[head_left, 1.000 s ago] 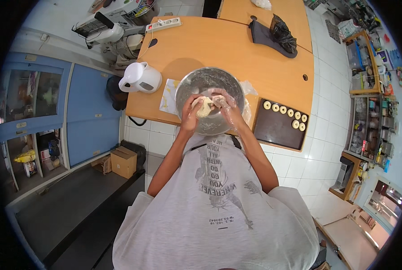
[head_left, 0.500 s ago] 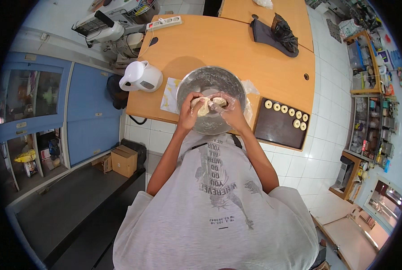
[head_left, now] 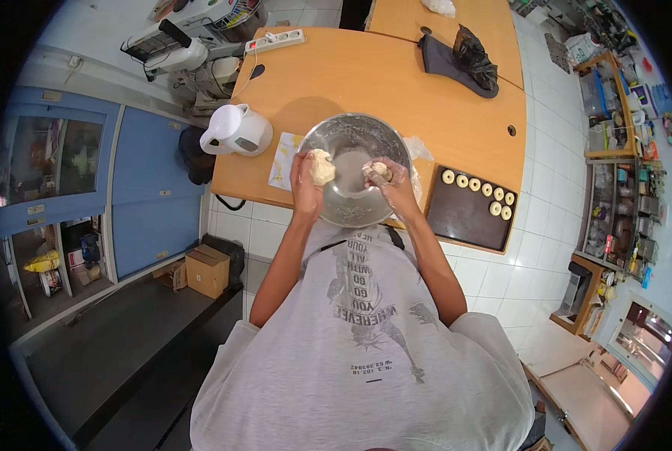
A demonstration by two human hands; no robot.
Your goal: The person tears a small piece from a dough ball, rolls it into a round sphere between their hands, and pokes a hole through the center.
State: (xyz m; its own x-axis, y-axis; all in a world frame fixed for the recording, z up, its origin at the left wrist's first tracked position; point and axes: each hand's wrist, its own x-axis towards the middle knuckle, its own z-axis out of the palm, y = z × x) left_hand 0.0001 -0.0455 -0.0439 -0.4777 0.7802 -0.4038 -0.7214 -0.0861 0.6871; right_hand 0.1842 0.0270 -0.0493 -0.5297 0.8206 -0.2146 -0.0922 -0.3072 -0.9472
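Over the left side of a large metal mixing bowl [head_left: 354,207], my left hand [head_left: 304,184] is closed round a big lump of pale dough [head_left: 322,167]. My right hand [head_left: 397,186], on the bowl's other side, pinches a smaller piece of dough [head_left: 380,168] between its fingers. The two pieces are apart. Whitish residue coats the right fingers and the bowl's inner wall. To the right of the bowl, a dark baking tray [head_left: 464,214] carries several ring-shaped dough pieces [head_left: 474,183] along its far and right sides.
A white electric kettle [head_left: 238,129] stands left of the bowl, beside a patterned sheet [head_left: 282,161]. Clear plastic [head_left: 418,148] lies between bowl and tray. Farther off on the wooden table [head_left: 351,75] are a power strip [head_left: 276,40] and a black plastic bag [head_left: 474,56].
My hands have moved apart, pulling the dough into two pieces. The larger lump went left with my left hand, the smaller piece right with my right hand.
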